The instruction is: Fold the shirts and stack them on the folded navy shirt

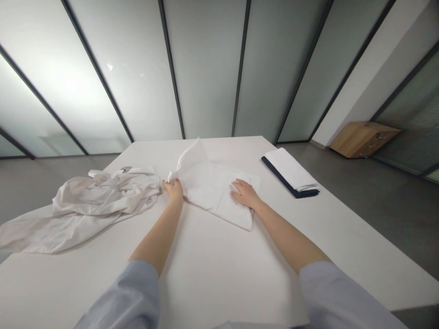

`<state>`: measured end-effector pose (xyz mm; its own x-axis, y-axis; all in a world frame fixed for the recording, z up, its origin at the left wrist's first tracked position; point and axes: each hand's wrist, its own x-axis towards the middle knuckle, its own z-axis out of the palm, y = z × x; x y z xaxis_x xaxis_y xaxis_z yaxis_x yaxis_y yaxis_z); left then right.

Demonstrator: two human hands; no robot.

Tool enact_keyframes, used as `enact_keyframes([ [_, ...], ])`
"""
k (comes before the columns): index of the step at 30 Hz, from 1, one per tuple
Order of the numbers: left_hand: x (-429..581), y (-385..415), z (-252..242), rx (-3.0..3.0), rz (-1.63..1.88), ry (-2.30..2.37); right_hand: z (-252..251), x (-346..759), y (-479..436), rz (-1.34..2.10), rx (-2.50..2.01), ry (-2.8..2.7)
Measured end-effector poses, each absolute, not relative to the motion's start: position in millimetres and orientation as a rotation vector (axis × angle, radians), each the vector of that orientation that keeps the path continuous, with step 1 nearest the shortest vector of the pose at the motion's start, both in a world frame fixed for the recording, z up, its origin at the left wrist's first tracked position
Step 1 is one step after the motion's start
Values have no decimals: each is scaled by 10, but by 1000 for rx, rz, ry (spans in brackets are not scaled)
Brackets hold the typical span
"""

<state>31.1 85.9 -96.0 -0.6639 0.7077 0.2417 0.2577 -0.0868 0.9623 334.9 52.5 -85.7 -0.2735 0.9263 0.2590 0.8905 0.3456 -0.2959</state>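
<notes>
Head view: arms outstretched — left hand [173, 191] pinches the edge of a white cloth [214, 194]. Right hand [244, 193] lies open, flat on top.

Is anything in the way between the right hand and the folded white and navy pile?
No object stands in the way. The right hand lies on a flat white cloth, so that cloth's edge comes first. Past it is a strip of white tabletop, then the folded white-and-navy fabric stack.
</notes>
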Motion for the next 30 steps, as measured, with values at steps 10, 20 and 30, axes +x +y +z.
enact_keyframes([
  [10, 673, 496, -825, 2156, 479, 2084, -651, 3361, 501, -21, -1940, -2147],
  [20, 744, 473, -826, 2270, 518, 2000, -700, 3584, 623, -119, -1883, -1851],
  [30, 876, 431, -762, 2801, 594, 1303, -567, 2686, 27, 915, -718, -2229],
])
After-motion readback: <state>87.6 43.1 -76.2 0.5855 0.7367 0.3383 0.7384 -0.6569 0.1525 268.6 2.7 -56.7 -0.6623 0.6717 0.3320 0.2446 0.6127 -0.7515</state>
